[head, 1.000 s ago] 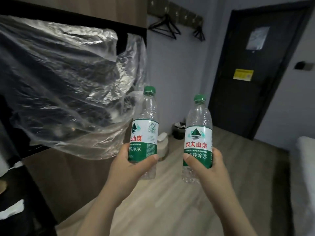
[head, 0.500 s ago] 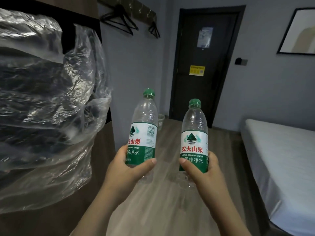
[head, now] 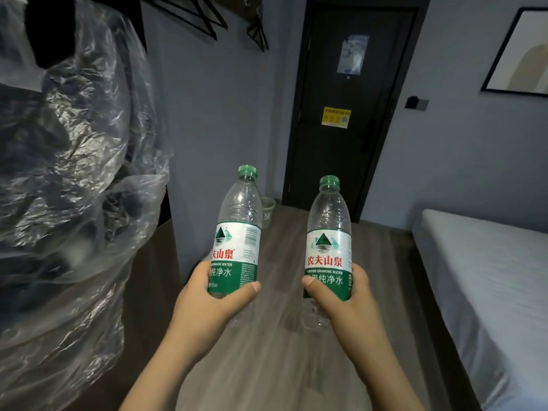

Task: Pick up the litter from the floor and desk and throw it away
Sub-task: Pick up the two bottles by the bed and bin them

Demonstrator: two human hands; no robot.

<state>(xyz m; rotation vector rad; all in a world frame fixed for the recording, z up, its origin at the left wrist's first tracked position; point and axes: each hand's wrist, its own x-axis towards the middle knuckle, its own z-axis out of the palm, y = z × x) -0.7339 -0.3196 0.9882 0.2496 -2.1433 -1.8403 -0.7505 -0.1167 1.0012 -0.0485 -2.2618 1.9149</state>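
I grip one clear, green-capped plastic water bottle (head: pixel 237 232) in my left hand (head: pixel 209 304), a second such bottle (head: pixel 329 241) in my right hand (head: pixel 347 304); binning them in the pale basket (head: pixel 268 210) by the black door (head: pixel 353 114) remains.

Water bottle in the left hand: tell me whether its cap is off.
No: a green cap sits on the water bottle that the left hand grips.

Basket (head: pixel 268 210) partly behind left bottle (head: pixel 237 232); wall picture (head: pixel 522 54) cut by edge; upper door notice (head: pixel 353 54) unreadable

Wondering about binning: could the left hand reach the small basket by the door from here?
Probably not: the basket stands far beyond the left hand, though the floor between looks free.
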